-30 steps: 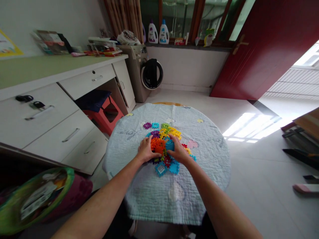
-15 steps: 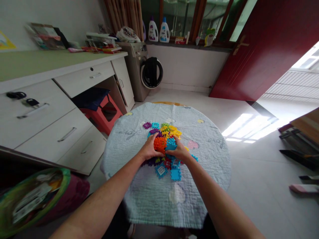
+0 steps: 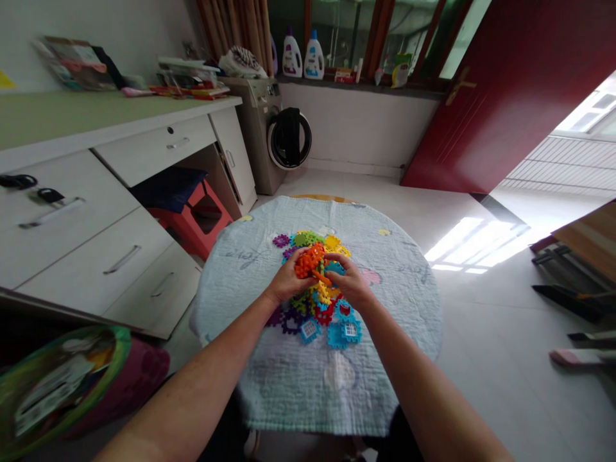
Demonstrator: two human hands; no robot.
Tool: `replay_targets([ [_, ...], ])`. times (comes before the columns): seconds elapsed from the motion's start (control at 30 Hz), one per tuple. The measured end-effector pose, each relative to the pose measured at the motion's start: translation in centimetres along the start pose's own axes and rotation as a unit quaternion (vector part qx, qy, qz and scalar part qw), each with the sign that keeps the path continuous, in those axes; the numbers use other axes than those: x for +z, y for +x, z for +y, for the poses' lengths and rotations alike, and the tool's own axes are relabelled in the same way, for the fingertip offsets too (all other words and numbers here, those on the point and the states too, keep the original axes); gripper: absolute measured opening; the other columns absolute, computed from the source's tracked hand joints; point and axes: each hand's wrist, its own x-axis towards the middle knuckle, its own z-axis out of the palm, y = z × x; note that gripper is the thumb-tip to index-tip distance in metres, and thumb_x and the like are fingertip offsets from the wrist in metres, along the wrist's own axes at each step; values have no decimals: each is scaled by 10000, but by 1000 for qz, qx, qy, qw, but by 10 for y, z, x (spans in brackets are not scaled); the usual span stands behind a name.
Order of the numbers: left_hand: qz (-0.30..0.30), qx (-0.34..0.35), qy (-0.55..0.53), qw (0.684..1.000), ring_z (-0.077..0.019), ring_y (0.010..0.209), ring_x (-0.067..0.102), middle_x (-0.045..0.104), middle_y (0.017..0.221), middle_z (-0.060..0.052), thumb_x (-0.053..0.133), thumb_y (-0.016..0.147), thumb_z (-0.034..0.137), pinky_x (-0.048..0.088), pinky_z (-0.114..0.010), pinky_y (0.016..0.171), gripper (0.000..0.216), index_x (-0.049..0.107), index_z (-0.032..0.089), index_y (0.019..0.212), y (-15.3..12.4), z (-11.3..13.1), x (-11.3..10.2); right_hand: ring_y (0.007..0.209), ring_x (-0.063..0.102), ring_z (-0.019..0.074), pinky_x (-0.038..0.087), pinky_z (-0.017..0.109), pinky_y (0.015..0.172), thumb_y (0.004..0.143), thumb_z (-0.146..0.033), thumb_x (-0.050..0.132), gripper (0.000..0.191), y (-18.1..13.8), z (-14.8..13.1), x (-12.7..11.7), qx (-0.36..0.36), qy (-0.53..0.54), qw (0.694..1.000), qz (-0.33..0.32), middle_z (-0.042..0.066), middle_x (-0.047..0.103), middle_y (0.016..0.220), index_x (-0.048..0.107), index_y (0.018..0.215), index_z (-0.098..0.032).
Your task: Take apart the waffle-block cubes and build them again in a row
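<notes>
Curled round an orange block cluster point(image 3: 310, 258) with the left hand point(image 3: 287, 280), just above the coloured pile point(image 3: 323, 316) on the cloth point(image 3: 392, 372). Half-bent at the right hand point(image 3: 354, 283), near an orange strip point(image 3: 322, 278) – too small to tell whether pinching or merely touching it. Likely to slip into the pile if caught only by an edge. Could also come apart – most probably from squeezing unevenly. Might scatter blue window blocks point(image 3: 351, 330), if brushed by a low wrist.
</notes>
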Motion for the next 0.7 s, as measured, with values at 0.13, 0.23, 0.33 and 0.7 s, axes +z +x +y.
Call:
replay_targets([
  [0.13, 48, -2, 43, 998, -217, 1042, 625, 618, 1194, -81, 786, 627, 400, 491, -359, 935, 720, 460, 199, 1237, -3, 4, -5, 665, 544, 125, 464, 268, 650, 703, -312, 600, 320, 1, -3, 0, -25, -58, 998, 19, -16, 609, 782, 640, 1005, -213],
  [0.23, 96, -36, 107, 989, -215, 1025, 626, 636, 1145, -75, 735, 675, 479, 479, -368, 946, 670, 482, 188, 1223, -5, -1, -15, 756, 570, 152, 473, 294, 708, 747, -333, 553, 255, 2, -2, -5, -46, -124, 990, 46, 1, 623, 807, 654, 944, -207],
  [0.33, 112, -89, 132, 981, -222, 1054, 614, 636, 1142, -83, 647, 736, 562, 448, -381, 983, 659, 469, 182, 1244, -6, -7, -24, 879, 592, 184, 464, 346, 823, 787, -338, 501, 255, 4, 1, -15, -54, -193, 978, 53, 26, 645, 884, 652, 935, -196],
  [0.7, 27, -87, 432, 897, -372, 1400, 226, 266, 1489, -218, 806, 513, 495, 220, -511, 1126, 1132, 258, 162, 1446, -30, -5, -20, 1321, 301, 432, 318, 594, 981, 501, -429, 837, 1223, -30, 19, -43, 158, -573, 800, -85, 200, 311, 1470, 165, 1507, -253],
])
